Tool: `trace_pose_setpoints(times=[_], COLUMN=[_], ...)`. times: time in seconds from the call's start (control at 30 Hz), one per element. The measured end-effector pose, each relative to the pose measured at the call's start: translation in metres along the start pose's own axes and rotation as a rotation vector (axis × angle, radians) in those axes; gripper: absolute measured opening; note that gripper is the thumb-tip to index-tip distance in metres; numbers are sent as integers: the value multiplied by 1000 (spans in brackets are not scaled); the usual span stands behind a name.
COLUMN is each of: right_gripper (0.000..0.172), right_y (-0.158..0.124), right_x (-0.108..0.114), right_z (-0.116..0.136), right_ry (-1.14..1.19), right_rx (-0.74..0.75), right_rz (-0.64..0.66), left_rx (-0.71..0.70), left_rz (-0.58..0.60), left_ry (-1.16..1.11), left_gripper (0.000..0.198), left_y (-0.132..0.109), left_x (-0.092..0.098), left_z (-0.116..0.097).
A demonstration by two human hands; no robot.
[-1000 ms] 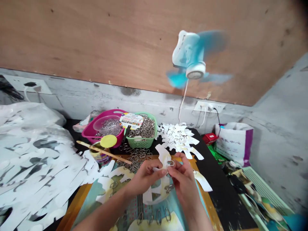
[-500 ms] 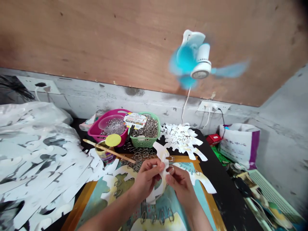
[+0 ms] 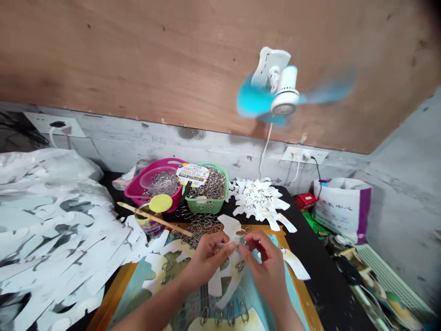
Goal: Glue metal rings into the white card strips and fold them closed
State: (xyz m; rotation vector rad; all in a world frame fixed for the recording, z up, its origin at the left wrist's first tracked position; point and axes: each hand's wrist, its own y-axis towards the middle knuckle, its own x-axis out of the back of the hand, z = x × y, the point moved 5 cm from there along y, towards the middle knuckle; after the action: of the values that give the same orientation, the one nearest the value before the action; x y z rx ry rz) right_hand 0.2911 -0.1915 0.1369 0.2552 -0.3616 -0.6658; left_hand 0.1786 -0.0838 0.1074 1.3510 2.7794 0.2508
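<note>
My left hand (image 3: 211, 253) pinches a white cut-out piece (image 3: 230, 225), thumb and forefinger closed on its middle. My right hand (image 3: 264, 262) is closed on the same piece from the right, its fingertips almost touching the left thumb. Metal wire loops show on this piece, one loop (image 3: 240, 265) just below the fingertips; whether another is between the fingers is hidden. Below the hands, another yellow-stained white cut-out (image 3: 255, 321) lies with several wire loops (image 3: 230, 314) along its edge. More cut-outs (image 3: 156, 271) lie left of the left hand.
Loose metal loops (image 3: 203, 226) are heaped beyond the hands. Behind stand a pink basket (image 3: 132, 189) and a green basket (image 3: 206, 207). A stick (image 3: 155, 219) rests across a tin (image 3: 151, 226). White cut-outs pile up left (image 3: 69, 248) and back right (image 3: 257, 200). A fan (image 3: 285, 99) spins overhead.
The held cut-out has tilted and dropped slightly, and its lower arms now hang further down. My right fingers have moved in closer to the left thumb.
</note>
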Motion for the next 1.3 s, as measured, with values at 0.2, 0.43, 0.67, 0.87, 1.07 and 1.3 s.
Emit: trace_pose_setpoints(times=[0.2, 0.43, 0.67, 0.87, 1.07, 1.3], right_gripper=[8, 11, 11, 15, 8, 12], right_y=[-1, -3, -1, 0, 1, 1], right_x=[1, -5, -9, 0, -2, -8], right_z=[16, 22, 20, 25, 27, 27], right_ry=[-119, -345, -253, -91, -224, -257], right_rx=[165, 347, 270, 194, 267, 295], right_rz=[73, 12, 96, 75, 71, 129], left_rx=[-22, 46, 5, -66, -155, -77], left_rz=[50, 23, 58, 17, -15, 80], left_ry=[63, 32, 76, 168, 246, 67], left_gripper=[42, 46, 46, 45, 43, 38], left_y=[0, 2, 4, 2, 0, 0], left_x=[3, 2, 2, 2, 5, 5], left_z=[0, 1, -6, -14, -16, -3])
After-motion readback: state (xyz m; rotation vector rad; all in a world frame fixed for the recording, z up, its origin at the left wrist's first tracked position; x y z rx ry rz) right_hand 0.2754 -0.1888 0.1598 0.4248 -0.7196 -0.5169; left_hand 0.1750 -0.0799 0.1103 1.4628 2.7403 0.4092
